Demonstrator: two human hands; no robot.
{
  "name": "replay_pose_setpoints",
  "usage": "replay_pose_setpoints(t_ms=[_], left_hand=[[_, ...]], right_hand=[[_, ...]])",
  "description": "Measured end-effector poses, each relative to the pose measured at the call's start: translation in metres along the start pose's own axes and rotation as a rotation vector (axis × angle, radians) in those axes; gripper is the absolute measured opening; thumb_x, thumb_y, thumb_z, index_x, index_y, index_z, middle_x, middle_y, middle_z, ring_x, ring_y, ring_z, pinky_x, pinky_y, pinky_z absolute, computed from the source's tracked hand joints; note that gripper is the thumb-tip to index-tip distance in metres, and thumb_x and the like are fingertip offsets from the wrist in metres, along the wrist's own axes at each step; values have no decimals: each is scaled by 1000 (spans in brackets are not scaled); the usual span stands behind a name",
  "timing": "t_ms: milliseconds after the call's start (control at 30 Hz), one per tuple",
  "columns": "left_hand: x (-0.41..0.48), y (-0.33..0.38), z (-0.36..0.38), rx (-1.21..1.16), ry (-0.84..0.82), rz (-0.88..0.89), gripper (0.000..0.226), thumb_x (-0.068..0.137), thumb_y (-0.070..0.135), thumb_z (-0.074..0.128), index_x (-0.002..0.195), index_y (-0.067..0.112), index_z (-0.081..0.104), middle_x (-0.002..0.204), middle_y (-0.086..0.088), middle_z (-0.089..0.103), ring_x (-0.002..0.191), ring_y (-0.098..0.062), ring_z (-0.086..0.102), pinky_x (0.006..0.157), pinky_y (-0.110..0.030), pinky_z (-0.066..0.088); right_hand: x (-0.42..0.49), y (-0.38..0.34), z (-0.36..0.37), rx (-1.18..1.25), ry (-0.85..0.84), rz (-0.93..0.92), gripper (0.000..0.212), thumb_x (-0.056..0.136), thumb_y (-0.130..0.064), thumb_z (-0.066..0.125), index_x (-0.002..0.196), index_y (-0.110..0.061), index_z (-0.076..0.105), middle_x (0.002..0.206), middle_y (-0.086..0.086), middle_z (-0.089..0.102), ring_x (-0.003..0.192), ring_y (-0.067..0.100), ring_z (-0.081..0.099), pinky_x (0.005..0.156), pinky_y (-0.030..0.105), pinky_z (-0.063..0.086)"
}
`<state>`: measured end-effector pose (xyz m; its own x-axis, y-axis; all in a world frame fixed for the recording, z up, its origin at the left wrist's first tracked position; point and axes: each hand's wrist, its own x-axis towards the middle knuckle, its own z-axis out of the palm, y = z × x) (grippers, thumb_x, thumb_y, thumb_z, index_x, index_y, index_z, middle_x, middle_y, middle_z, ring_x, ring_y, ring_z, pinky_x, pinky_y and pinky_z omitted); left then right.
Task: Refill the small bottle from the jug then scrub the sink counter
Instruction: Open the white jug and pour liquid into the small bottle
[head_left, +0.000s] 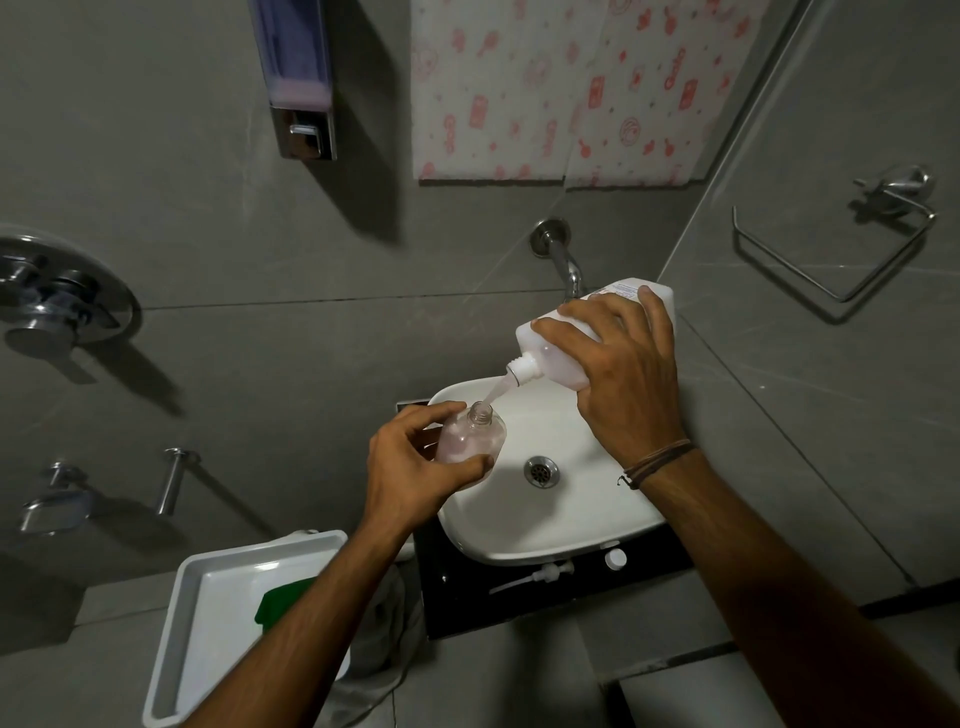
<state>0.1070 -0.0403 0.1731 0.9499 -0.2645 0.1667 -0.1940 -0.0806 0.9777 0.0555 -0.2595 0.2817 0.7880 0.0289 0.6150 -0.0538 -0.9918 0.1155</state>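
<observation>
Presently: refill in progress over the white sink (545, 525). Jug (566, 358), tilted spout-down, gripped around its body by the right hand (623, 374), fingers wrapped fully closed on it. Small bottle (470, 434), clear, part-filled with pale pink liquid, held at the left rim of the basin in the left hand (410, 467), fingers curled snugly round it. Thin stream runs from spout into the neck. Advice: keep spout just above the opening, tilt gently, watch the level. Pump head (535, 576) and cap (615, 558) lie on the near black counter (467, 603).
</observation>
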Motion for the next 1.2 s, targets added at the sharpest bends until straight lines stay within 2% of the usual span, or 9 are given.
replay_pose_setpoints(t_ms=[200,433,600,667,767,900,967,1067,1200], left_hand=[[2,-1,0,-3,2,7,65,45,35,95,109,34,81,106,21,76,92,1,77,72,-12,58],[5,-4,0,33,-18,30,66,53,15,103,113,31,80,112,13,77,95,0,76,75,-14,60],[4,-1,2,13,-18,35,64,48,34,97,109,40,78,109,16,77,95,-1,77,73,-13,60],[4,-2,5,3,-16,33,62,47,36,96,105,46,77,108,18,77,94,-2,77,73,-14,60],[2,-7,13,7,-26,28,61,47,32,98,102,49,77,110,17,78,94,-6,78,72,-19,61],[-10,-17,34,8,-85,10,64,51,17,102,106,37,76,112,12,79,97,-10,79,76,-25,64],[-19,-20,48,0,-121,10,63,53,14,103,106,33,75,112,8,79,97,-11,79,76,-22,63],[-38,-22,77,-13,-183,-6,63,53,11,104,106,31,75,112,6,79,99,-12,78,77,-19,62],[-64,-28,113,-18,-263,-10,63,58,6,102,110,27,74,114,6,78,101,-11,78,80,-18,61]], right_hand=[[1,0,2,-4,-8,-8,55,75,-8,78,126,-25,69,130,7,67,123,36,58,112,64,32],[-3,-2,7,23,-7,25,60,74,-6,77,127,-32,66,129,0,66,122,31,56,114,59,30],[-22,-13,17,83,-61,152,71,68,-9,79,129,-39,61,126,-11,63,115,21,54,108,44,37],[-34,-19,22,175,-86,239,71,66,-13,76,129,-41,58,123,-16,62,109,18,56,100,39,42],[-56,-21,32,479,-95,434,75,58,-17,79,126,-40,59,119,-17,62,106,16,61,90,39,53],[-97,-10,44,831,-86,784,79,47,-26,95,118,-41,63,117,-18,59,105,3,61,86,30,57],[-124,-4,48,936,-77,921,78,45,-31,96,114,-45,63,120,-16,60,108,0,60,87,27,58],[-172,13,53,1010,-30,1117,79,43,-27,96,116,-34,66,121,-8,69,110,15,66,89,39,62],[-232,40,58,946,49,1322,72,49,-8,97,112,-27,69,112,-3,74,104,22,71,82,36,64]])
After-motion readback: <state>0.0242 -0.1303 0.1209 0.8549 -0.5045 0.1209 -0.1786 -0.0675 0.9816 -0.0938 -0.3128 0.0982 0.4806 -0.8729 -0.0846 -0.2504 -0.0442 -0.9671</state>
